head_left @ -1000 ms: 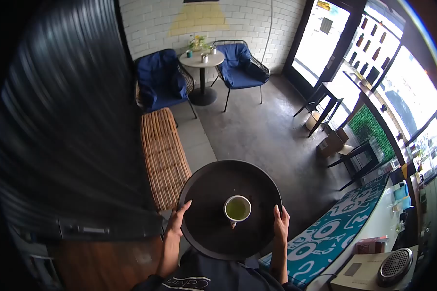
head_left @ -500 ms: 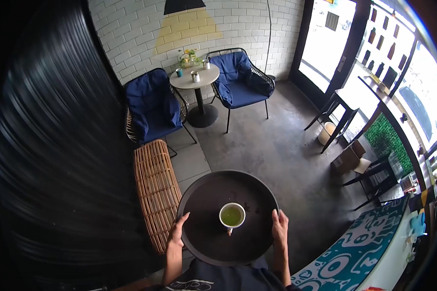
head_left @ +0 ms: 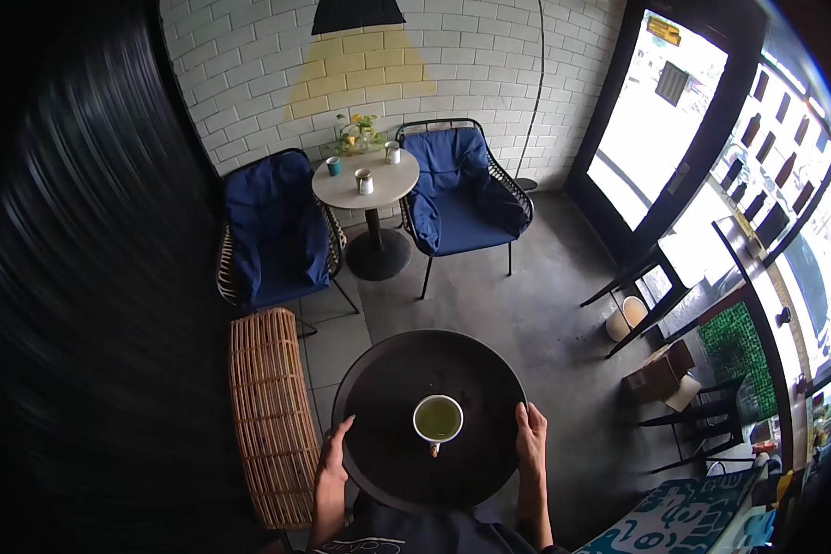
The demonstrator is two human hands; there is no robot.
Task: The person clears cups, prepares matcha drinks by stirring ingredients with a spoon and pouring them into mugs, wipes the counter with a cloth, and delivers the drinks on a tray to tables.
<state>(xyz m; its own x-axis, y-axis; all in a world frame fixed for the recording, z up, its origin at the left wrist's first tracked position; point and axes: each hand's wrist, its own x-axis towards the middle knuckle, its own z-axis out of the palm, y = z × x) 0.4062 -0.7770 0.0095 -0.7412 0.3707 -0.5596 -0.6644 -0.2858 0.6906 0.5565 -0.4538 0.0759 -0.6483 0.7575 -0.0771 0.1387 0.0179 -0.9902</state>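
A round dark tray (head_left: 388,462) is held level in front of the body. My left hand (head_left: 335,454) grips its left rim, thumb on top and the other fingers hidden below. On the right rim my right hand (head_left: 531,438) is closed in the same way. Near the middle of the tray stands a white cup (head_left: 438,420) of green liquid, its handle towards me. Neither hand touches the cup.
Ahead, a round table (head_left: 379,189) with small cups and a plant stands between two blue-cushioned chairs (head_left: 277,231) (head_left: 457,198). A wicker bench (head_left: 272,415) lies left. Stools, a cardboard box (head_left: 660,374) and a patterned counter (head_left: 679,517) are right.
The table and chairs appear nearer and lower in view, and the wicker bench has shifted left and down. The patterned counter has slid towards the bottom right. Both hands still hold the tray.
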